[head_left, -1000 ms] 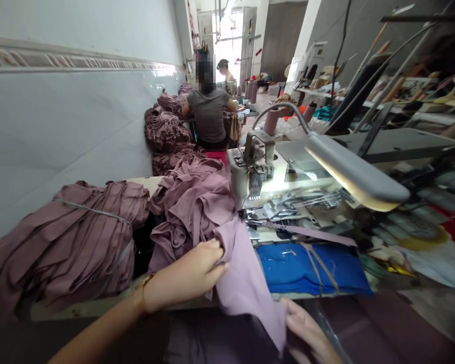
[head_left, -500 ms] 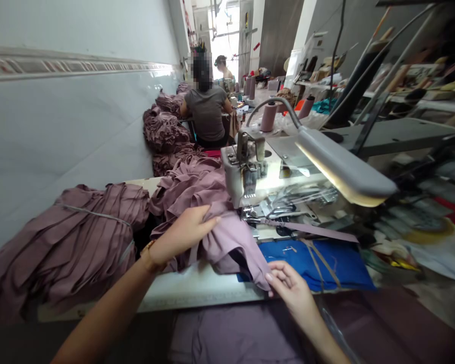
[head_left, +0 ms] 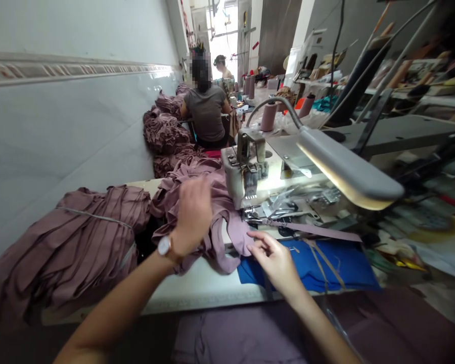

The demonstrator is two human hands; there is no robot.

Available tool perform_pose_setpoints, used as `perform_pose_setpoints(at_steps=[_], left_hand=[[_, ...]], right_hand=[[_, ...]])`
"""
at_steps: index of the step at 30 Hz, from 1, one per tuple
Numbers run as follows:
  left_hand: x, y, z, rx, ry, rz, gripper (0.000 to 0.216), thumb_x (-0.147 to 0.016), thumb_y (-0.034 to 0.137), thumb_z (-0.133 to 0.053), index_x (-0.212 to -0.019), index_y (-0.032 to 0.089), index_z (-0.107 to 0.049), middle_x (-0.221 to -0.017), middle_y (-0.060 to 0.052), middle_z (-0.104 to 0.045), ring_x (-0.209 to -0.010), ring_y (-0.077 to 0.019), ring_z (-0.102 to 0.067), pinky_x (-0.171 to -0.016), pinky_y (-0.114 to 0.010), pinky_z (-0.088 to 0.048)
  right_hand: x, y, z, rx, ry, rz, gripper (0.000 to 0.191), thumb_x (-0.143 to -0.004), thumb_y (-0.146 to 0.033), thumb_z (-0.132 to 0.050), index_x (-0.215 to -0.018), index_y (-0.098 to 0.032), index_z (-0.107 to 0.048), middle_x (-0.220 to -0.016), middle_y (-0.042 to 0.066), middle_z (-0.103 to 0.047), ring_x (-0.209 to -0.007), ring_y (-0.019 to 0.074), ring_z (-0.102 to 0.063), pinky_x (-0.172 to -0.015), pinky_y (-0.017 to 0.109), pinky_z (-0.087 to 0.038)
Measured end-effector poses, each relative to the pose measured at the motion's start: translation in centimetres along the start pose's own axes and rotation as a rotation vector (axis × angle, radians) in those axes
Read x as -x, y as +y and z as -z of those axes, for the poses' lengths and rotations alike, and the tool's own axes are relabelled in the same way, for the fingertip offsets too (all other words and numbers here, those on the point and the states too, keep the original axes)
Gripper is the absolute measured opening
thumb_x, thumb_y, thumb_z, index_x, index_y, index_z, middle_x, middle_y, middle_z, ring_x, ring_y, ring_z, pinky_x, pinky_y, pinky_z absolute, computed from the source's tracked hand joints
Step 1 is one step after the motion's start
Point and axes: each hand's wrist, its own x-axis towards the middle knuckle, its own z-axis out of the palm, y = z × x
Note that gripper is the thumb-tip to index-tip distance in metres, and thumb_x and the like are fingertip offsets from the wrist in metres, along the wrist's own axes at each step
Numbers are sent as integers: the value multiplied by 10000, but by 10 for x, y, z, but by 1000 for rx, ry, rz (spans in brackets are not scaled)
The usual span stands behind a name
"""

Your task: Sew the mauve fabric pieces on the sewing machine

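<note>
A mauve fabric piece [head_left: 238, 233] lies bunched at the needle area of the sewing machine [head_left: 237, 174]. Its right edge is pinched between the thumb and fingers of my right hand [head_left: 275, 260], just in front of the presser foot. My left hand [head_left: 194, 217], with a watch [head_left: 164, 246] on the wrist, is raised over the mauve heap [head_left: 191, 177] left of the machine head. Motion smears its fingers, so whether they grip any cloth is unclear. A narrow mauve strip [head_left: 318, 231] runs out to the right of the needle area.
A tied bundle of mauve pieces [head_left: 94, 227] rests on the left of the table [head_left: 197, 288]. Blue folded cloth [head_left: 311, 265] lies at the right front. A lamp [head_left: 349, 167] hangs over the machine. Ahead, a person [head_left: 207, 111] sits beside piled fabric [head_left: 163, 126].
My right hand has moved up and left, bringing the fabric edge closer to the machine. My left hand has come off its earlier grip near the needle, rising leftward and turning.
</note>
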Motion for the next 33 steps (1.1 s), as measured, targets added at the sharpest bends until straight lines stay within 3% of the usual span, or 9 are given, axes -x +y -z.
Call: perform_pose_setpoints(at_steps=[2, 6, 12, 17, 21, 25, 28, 30, 33], left_hand=[[36, 27, -9, 120, -92, -258, 367, -896, 86, -341, -1198, 102, -548, -1205, -168, -594, -1174, -278, -512, -1050, -469, -371], [76, 50, -16, 188, -322, -253, 365, -932, 154, -387, -1265, 113, -531, -1161, -164, -591, -1090, -273, -528, -948, -437, -461], [57, 29, -12, 246, -376, -249, 341, -925, 168, -426, -1227, 153, -585, -1168, -154, -566, -1102, -272, -511, -944, -442, -467], [34, 15, -24, 344, -355, -198, 351, -937, 140, -407, -1229, 177, -597, -1216, -128, -571, -1160, -244, -503, -1009, -422, -433], [26, 13, -27, 347, -376, -140, 329, -951, 170, -403, -1205, 185, -612, -1197, -118, -595, -1122, -232, -542, -972, -383, -449], [40, 10, -12, 117, -324, 138, 323, -967, 323, -419, -1202, 187, -595, -1119, -127, -622, -1039, -262, -580, -881, -382, -461], [45, -13, -6, -1, -450, 310, 379, -988, 410, -349, -1130, 173, -609, -966, -110, -670, -874, -240, -636, -773, -336, -459], [42, -35, -9, -43, -506, 354, 410, -994, 412, -320, -1084, 150, -623, -936, -124, -682, -858, -247, -647, -765, -337, -454], [38, -56, -21, -87, -501, 377, 395, -980, 393, -358, -1056, 131, -644, -957, -154, -675, -930, -287, -633, -810, -383, -451]], right_hand=[[-3, -4, -1, 98, 15, 29, 259, -861, -296, -608, -1064, -162, -696, -677, 6, -664, -611, 167, -614, -624, 265, -492], [-2, -5, 1, 246, 70, 160, 238, -896, -301, -579, -1047, -193, -728, -813, 53, -761, -697, 195, -692, -710, 290, -545], [0, -6, 8, 453, -6, 360, 295, -950, -243, -507, -1151, -203, -719, -1093, 102, -772, -949, 250, -730, -858, 339, -552], [-15, -20, 7, 800, -75, 266, 384, -931, -276, -520, -1291, -227, -644, -764, 101, -808, -611, 283, -752, -576, 331, -550], [-16, -28, 11, 821, -67, 256, 369, -913, -299, -535, -1243, -217, -678, -679, 84, -791, -570, 271, -737, -548, 311, -525], [26, -17, 23, 493, -160, 235, 289, -958, -297, -472, -1078, -223, -725, -902, 85, -795, -747, 239, -743, -684, 291, -539], [76, 12, 20, 384, -382, 129, 239, -934, -262, -511, -876, -248, -742, -802, 45, -782, -725, 221, -729, -664, 262, -545], [104, 39, 10, 457, -425, 73, 210, -866, -204, -561, -957, -237, -747, -934, 75, -786, -861, 261, -734, -771, 306, -564], [130, 76, -13, 612, -371, 45, 460, -792, -140, -557, -1243, -168, -641, -1269, 163, -677, -1158, 331, -636, -954, 402, -520]])
